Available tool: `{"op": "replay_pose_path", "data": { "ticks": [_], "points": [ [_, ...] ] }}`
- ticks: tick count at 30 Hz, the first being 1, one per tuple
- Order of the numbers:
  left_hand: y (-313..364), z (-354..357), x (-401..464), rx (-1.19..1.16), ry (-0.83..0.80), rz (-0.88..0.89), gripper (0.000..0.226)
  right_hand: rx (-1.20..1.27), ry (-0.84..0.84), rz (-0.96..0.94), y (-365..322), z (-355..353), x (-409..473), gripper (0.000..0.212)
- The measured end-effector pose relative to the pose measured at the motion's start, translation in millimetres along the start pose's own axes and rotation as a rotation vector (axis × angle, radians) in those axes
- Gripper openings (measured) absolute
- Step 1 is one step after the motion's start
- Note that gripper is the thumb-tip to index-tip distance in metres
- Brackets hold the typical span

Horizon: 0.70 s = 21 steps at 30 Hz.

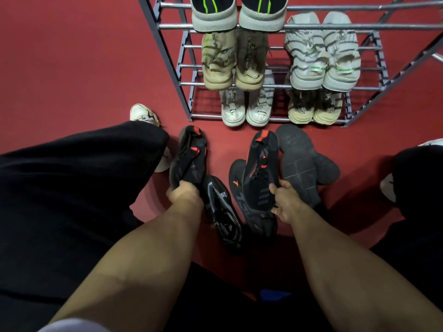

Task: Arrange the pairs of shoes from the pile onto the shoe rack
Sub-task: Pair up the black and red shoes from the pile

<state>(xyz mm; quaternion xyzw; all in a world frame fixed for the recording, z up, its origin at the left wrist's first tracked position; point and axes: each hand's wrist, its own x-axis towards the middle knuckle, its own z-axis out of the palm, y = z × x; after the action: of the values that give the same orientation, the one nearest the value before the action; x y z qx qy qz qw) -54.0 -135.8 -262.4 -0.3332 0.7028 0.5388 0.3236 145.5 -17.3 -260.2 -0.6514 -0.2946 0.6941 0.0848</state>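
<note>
L hand grips the heel end of a black shoe w/ red-orange accents, fingers curled round it, toe pointing toward the shoe rack. R hand holds the matching black/red shoe by its heel the same way, thumb on the upper. Both shoes sit low over the red floor, just in front of the rack.

Rest of the pile, on the floor btwn the arms: a black shoe w/ grey-white pattern, lettering near the heel partly readable as "PRO..."; a dark shoe w/ orange mark under the R-hand shoe, big grey letters not legible; a dark shoe lying sole-up to the right.

On the rack: top tier, grey pair w/ neon green stripes; mid tier, tan pair and white pair w/ green tabs; bottom tier, white pair, heel text ending "DESIGN", and a cream-soled pair, heel writing too blurred to read.
</note>
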Motion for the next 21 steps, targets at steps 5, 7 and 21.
{"op": "replay_pose_path", "data": {
  "ticks": [5,7,21],
  "points": [
    [24.5,15.5,-53.5,-0.411,0.077,0.163,0.022,-0.659,-0.404,0.234,-7.8,1.5,-35.8,0.015],
    [28.4,2.6,-57.3,-0.410,0.039,0.179,0.016,-0.909,-0.371,0.234,-1.9,2.8,-40.7,0.013],
    [16.6,12.3,-74.5,0.275,-0.607,0.028,0.007,0.592,-0.084,-0.077,-65.0,-21.7,-28.1,0.063]
  ]
}}
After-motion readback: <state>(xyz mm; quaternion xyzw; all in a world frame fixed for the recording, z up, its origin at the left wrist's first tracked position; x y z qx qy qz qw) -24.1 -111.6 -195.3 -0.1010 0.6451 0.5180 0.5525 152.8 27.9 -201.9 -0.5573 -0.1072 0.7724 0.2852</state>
